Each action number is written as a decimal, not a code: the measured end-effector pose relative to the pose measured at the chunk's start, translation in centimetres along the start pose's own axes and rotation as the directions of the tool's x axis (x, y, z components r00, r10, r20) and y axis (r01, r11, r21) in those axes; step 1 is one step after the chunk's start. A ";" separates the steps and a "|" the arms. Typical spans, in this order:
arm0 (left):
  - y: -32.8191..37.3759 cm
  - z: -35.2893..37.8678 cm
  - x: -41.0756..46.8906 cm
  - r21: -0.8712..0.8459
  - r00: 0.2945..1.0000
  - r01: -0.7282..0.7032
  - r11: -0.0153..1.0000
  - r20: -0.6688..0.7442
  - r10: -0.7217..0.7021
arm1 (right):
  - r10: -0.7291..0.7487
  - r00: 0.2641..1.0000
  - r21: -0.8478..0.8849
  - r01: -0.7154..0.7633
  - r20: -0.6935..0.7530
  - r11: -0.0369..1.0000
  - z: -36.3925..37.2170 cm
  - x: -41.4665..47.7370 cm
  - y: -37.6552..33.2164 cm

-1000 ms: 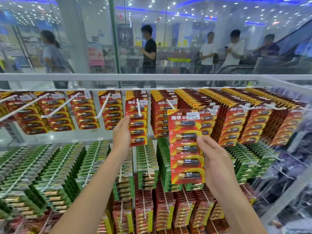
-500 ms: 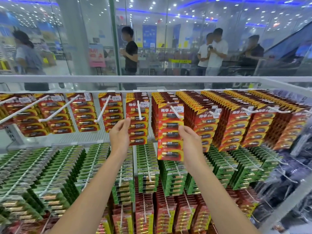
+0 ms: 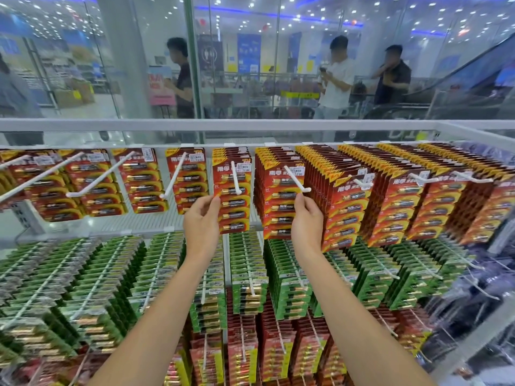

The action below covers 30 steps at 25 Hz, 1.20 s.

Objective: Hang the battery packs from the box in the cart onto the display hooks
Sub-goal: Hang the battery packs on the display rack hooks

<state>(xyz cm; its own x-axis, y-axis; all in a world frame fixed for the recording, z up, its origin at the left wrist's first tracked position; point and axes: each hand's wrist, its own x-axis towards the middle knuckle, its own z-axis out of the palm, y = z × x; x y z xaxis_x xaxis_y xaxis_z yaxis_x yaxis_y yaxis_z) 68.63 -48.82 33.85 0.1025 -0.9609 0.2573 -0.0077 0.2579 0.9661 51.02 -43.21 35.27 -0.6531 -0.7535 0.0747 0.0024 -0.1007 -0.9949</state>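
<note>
**Cardboard-and-blister packs: light, stiff, edges are the place to grip**

Nearest, bottom row: red-and-yellow carded packs (image 3: 242,344) on thin wire pegs, with glossy film faces. Above them, green carded packs (image 3: 156,268) overlap in dense rows from left to right.

Both forearms reach up from the near edge.
- **Left hand** (image 3: 202,224): fingertips are gathered at the left edge of the front card in a red pack stack (image 3: 234,207), which hangs on a white plastic hook (image 3: 236,176). Can't tell whether it pinches or only touches.
- **Right hand** (image 3: 306,227): thumb and forefinger read as closed on the right edge of the red-and-gold carded battery pack (image 3: 278,196), just under the upturned tip of a second white angled hook (image 3: 296,182).
- **Pack position:** it hangs at the front of its stack, threaded on that hook behind the tip.

Handling, my read:
- **Build:** flat printed card with clear blister pockets, cells lying crosswise one above another.
- **Weight:** light enough for one hand. The cells' weight hangs below the hole, so it will likely swing on the peg.
- **Stiffness and grip:** stiff in plane, but the corners would bend. The glossy faces look slippery, so take the side edges around mid-height, as the right hand does.
- **Weak point:** not fragile overall, but the hang hole at the top would tear if yanked against the hook tip.

Farther back: white metal rail (image 3: 250,125), then a glass wall (image 3: 139,65) with blurred bystanders (image 3: 337,76) beyond. Cart and box are not in view.
</note>
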 end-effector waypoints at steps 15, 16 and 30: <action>-0.9 -7.6 -13.2 -0.178 0.936 0.350 0.920 0.108 -0.335 | -0.010 1.000 -0.125 0.013 0.027 0.992 -3.7 -10.1 4.3; -1.4 -7.7 -14.2 -0.171 0.919 0.390 0.905 0.139 -0.370 | 0.010 1.000 -0.134 -0.008 0.017 0.991 -4.7 -11.2 5.0; -8.1 6.5 -29.7 0.162 0.509 0.651 0.741 0.631 -0.585 | 0.201 0.776 -0.098 -0.320 -0.598 0.942 -28.0 -26.3 12.2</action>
<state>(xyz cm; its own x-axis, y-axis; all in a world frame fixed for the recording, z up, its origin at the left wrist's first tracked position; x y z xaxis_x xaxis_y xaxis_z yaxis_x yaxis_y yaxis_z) 59.14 -23.05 18.49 -0.5714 -0.7035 -0.4227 -0.1004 -0.4512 0.8867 47.02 -6.44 19.28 -0.9591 -0.2163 -0.1824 0.1369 0.2097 -0.9681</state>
